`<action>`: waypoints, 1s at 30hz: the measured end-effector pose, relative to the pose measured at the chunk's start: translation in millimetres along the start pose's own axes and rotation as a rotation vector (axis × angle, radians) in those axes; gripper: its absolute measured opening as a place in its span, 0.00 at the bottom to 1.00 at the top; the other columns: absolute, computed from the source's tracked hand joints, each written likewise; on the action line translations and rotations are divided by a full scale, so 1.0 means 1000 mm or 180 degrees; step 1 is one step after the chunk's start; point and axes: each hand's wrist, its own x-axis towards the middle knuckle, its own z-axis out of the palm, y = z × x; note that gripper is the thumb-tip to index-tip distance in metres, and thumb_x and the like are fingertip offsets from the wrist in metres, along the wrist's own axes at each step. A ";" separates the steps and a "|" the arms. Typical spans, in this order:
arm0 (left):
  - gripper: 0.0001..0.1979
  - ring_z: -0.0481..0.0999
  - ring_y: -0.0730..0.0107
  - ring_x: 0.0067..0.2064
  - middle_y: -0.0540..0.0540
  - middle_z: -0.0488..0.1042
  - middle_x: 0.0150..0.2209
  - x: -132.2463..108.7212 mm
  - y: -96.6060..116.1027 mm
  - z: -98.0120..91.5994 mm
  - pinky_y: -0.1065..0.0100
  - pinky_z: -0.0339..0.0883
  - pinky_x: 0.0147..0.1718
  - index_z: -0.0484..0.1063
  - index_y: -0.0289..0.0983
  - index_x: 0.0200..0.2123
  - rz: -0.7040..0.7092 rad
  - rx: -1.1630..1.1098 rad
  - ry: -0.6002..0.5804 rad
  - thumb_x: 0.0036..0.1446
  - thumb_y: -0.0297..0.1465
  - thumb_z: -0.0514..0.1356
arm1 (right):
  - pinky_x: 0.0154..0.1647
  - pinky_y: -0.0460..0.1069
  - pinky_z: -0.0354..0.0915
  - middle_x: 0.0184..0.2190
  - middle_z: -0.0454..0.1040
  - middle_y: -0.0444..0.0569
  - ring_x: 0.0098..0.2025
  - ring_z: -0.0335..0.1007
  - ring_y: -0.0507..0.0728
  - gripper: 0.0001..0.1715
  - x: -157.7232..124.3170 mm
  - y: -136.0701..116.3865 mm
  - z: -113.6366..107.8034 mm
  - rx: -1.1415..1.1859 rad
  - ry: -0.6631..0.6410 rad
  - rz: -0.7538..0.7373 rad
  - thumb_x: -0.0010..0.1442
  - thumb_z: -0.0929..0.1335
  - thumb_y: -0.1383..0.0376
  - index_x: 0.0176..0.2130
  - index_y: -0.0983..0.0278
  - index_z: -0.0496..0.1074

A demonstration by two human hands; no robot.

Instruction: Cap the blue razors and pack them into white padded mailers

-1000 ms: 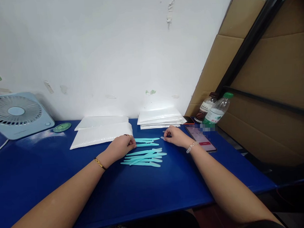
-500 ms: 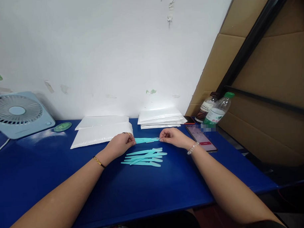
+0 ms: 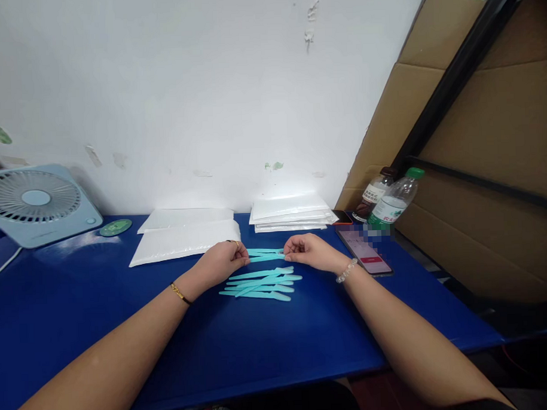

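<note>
Two or so turquoise eyebrow razors (image 3: 265, 258) stretch between my hands, slightly apart from each other. My left hand (image 3: 224, 260) is closed on their left ends in a pinch, next to a white padded envelope. At the other ends, the fingertips of my right hand (image 3: 313, 252) are pinched together on the razors; the exact grip is partly hidden. Just below, several more turquoise eyebrow razors (image 3: 258, 294) lie loosely crossed on the blue tabletop (image 3: 260, 343), their wider blade ends pointing right.
White padded envelopes (image 3: 176, 244) lie at the back left, with a stack of white envelopes (image 3: 291, 210) at the back middle. A blue fan (image 3: 35, 198) and green disc (image 3: 116, 227) are on the left. A phone (image 3: 365, 249) and two bottles (image 3: 396, 200) stand right, beside cardboard (image 3: 400, 111).
The held razors have spread apart, with a gap now showing between them. My hands have come slightly closer together. The razors on the table have stayed put.
</note>
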 end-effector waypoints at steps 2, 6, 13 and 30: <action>0.13 0.69 0.68 0.27 0.48 0.73 0.27 -0.003 0.005 0.000 0.69 0.58 0.25 0.71 0.38 0.29 0.0066 0.0034 -0.0202 0.53 0.41 0.55 | 0.28 0.45 0.62 0.25 0.72 0.45 0.27 0.65 0.50 0.12 -0.001 -0.003 0.002 -0.0041 -0.0141 -0.0023 0.53 0.69 0.58 0.33 0.65 0.73; 0.13 0.70 0.68 0.28 0.48 0.74 0.27 -0.003 0.005 0.000 0.69 0.59 0.26 0.73 0.39 0.29 0.0122 0.0074 -0.0343 0.53 0.42 0.56 | 0.29 0.45 0.63 0.26 0.74 0.46 0.28 0.67 0.51 0.11 -0.004 -0.004 -0.008 -0.0084 -0.0340 -0.0052 0.53 0.69 0.59 0.33 0.65 0.74; 0.12 0.70 0.58 0.45 0.45 0.76 0.43 0.007 -0.015 0.002 0.62 0.60 0.43 0.75 0.41 0.39 0.0564 0.1004 0.0456 0.56 0.37 0.55 | 0.30 0.47 0.60 0.27 0.76 0.48 0.29 0.69 0.54 0.06 -0.009 0.027 -0.048 -0.1580 0.1227 0.0691 0.53 0.67 0.65 0.27 0.64 0.74; 0.16 0.71 0.64 0.35 0.44 0.75 0.34 0.008 -0.008 0.004 0.66 0.60 0.34 0.70 0.38 0.31 0.0480 0.0670 0.0553 0.61 0.38 0.47 | 0.27 0.47 0.64 0.23 0.72 0.44 0.25 0.69 0.51 0.09 0.003 0.025 -0.024 0.0420 0.1042 0.0426 0.52 0.70 0.61 0.29 0.64 0.68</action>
